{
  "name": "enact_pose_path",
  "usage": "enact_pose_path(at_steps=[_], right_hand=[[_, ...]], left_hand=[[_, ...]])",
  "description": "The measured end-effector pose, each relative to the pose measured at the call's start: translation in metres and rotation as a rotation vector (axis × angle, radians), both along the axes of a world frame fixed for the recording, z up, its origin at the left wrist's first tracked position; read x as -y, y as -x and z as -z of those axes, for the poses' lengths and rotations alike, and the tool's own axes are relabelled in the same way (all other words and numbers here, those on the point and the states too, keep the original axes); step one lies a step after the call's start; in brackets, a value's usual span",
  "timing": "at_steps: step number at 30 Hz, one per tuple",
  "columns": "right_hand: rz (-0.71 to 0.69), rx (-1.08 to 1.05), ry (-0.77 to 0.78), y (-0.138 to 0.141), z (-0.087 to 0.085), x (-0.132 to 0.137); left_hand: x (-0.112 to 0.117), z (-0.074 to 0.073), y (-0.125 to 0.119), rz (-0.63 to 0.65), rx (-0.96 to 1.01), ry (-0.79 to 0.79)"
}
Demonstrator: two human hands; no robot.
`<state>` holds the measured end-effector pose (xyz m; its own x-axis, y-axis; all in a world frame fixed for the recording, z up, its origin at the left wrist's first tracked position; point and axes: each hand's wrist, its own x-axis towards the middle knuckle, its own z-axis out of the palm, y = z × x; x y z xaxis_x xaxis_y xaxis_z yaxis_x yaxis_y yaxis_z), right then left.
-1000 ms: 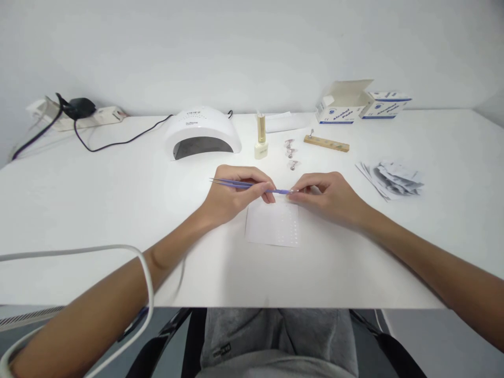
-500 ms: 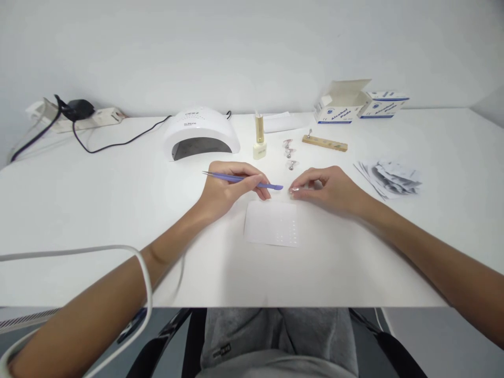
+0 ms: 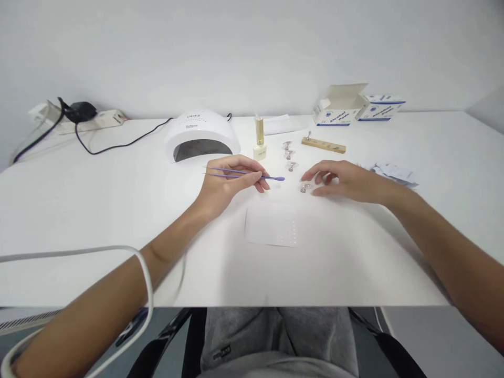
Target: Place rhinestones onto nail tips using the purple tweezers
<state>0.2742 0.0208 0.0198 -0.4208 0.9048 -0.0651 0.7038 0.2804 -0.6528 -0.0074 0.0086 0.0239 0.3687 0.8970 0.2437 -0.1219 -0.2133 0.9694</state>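
My left hand [image 3: 228, 184] is closed on a purple tweezers-like tool [image 3: 252, 176] that lies level, its tip pointing right. My right hand [image 3: 346, 181] rests on the white table [image 3: 118, 210] with its fingers spread, and its fingertips are beside a small clear nail tip on a stand [image 3: 304, 187]. A white sheet with rows of tiny dots [image 3: 271, 224] lies flat in front of both hands, touched by neither.
Behind the hands stand a white nail lamp [image 3: 201, 135], a small gold bottle [image 3: 260, 140], three more small nail stands [image 3: 289, 155], a wooden strip [image 3: 323, 145] and two alcohol pad boxes [image 3: 356, 108]. Torn wrappers [image 3: 389, 172] lie right; a power strip with cables [image 3: 79, 118] sits far left.
My hands have drawn apart. The right hand moved right, set the small nail stand down and opened. The left hand lifted the purple tool slightly, away from the sheet.
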Motion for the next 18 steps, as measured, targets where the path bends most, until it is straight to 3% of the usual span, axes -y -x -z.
enact_pose_path(at_steps=[4,7,13,18], right_hand=[[0.108,0.025,-0.095,-0.003,-0.009,0.007],[0.198,0.031,-0.186,0.014,-0.012,0.021],[0.145,0.139,-0.216,0.054,-0.006,0.058],[0.165,0.157,-0.262,0.055,-0.001,0.062]], left_hand=[[-0.004,0.000,-0.001,-0.058,0.051,0.031],[-0.007,-0.001,-0.001,-0.105,0.084,0.034],[-0.010,-0.001,0.005,-0.170,0.016,-0.010],[-0.006,0.000,0.004,-0.151,-0.038,-0.002]])
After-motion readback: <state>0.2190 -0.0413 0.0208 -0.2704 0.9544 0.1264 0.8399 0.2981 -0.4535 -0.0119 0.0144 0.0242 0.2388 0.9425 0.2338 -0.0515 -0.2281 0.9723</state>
